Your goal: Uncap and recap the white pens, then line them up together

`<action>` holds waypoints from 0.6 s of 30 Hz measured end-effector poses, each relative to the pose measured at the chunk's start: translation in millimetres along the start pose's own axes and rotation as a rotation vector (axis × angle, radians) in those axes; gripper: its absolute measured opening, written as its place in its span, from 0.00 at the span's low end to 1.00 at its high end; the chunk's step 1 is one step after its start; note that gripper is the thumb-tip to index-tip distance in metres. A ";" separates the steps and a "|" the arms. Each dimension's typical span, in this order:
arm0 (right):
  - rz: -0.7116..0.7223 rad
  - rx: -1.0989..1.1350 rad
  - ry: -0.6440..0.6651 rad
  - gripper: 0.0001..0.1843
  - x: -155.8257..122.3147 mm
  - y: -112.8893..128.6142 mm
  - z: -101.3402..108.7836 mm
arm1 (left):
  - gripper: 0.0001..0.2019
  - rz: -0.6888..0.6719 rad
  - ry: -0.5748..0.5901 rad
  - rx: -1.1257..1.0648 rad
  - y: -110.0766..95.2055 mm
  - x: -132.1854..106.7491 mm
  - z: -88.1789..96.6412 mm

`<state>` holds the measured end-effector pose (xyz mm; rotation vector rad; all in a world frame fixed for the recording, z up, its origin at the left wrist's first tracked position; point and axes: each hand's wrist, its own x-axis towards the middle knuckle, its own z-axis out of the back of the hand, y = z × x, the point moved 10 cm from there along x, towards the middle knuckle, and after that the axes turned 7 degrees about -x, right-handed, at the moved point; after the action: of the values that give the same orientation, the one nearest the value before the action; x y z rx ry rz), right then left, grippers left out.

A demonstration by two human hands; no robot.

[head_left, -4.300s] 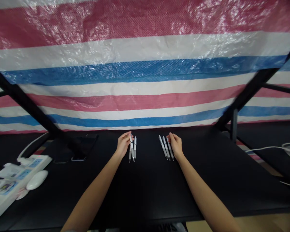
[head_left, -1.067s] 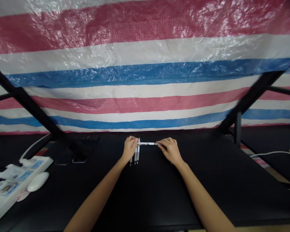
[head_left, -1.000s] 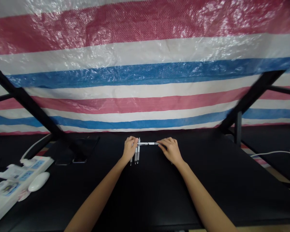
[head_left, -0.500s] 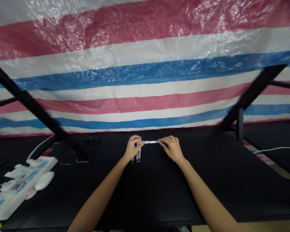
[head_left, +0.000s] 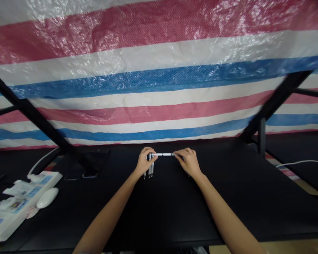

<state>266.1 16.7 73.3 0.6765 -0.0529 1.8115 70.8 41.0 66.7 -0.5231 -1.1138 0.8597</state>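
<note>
head view: the left hand (head_left: pixel 147 161) is clasping light, stiff pens (head_left: pixel 151 170) while the right fingertips (head_left: pixel 178 152) are narrowly pinching a slim pen (head_left: pixel 163 154), slippery-looking, by its end.

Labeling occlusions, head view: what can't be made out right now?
- Pens: upper parts hidden by the left hand.
- Crosswise pen: right end hidden by the right hand.
- Power strip: labels too small to read.
- Flat dark objects: too dark to identify.

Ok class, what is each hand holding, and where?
Left hand: three gathered pens, by their upper barrels. Right hand: the end of a crosswise pen.
</note>
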 end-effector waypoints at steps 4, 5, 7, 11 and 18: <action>0.011 0.013 -0.002 0.13 0.0 0.8 0.0 | 0.03 0.016 -0.021 -0.008 6.3 0.4 1.0; 0.014 0.018 -0.006 0.13 0.0 1.3 0.6 | 0.04 0.020 -0.024 -0.003 8.2 0.4 1.0; 0.020 0.025 -0.012 0.13 -0.1 2.2 1.2 | 0.06 0.030 -0.021 0.015 11.2 0.4 0.5; 0.043 0.025 -0.011 0.12 -0.7 6.1 0.5 | 0.19 0.059 0.018 0.067 15.4 -0.4 -2.9; 0.042 0.040 -0.051 0.11 -1.5 3.5 2.4 | 0.08 0.083 -0.061 0.049 16.4 -0.8 5.3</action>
<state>264.3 13.3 75.5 0.7549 -0.0660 1.8398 60.3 49.6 56.1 -0.5077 -1.1298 0.9780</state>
